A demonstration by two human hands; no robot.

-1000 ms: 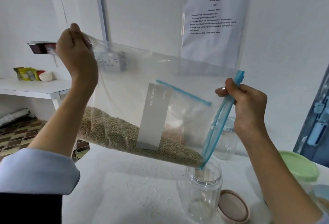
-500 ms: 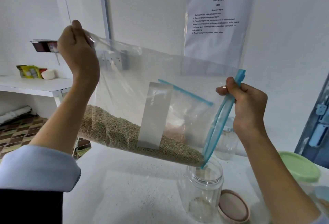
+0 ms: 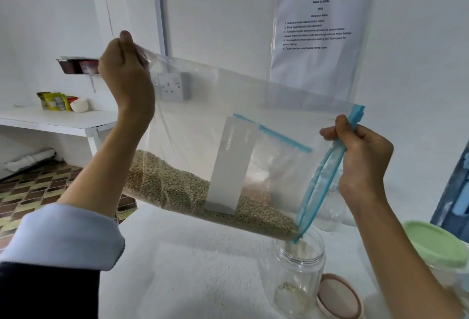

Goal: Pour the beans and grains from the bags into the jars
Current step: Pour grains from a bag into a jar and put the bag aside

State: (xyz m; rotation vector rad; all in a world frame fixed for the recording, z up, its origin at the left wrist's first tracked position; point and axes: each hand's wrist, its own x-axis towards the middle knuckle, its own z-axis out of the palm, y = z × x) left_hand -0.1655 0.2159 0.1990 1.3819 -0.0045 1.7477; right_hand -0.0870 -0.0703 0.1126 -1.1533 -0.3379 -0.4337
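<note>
Bag (image 3: 203,115): tilted above the jar, low corner at the jar's mouth; raise the far end slowly.
Left hand (image 3: 125,65): pinches the bag's high corner, up-left of jar.
Right hand (image 3: 363,156): grips the blue zip edge; keep it narrow.
Jar (image 3: 299,275): on tabletop, few beans (image 3: 203,197) in.

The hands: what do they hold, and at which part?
Both hold the clear bag: left hand pinches its raised bottom corner, right hand grips the blue zip edge.
</note>
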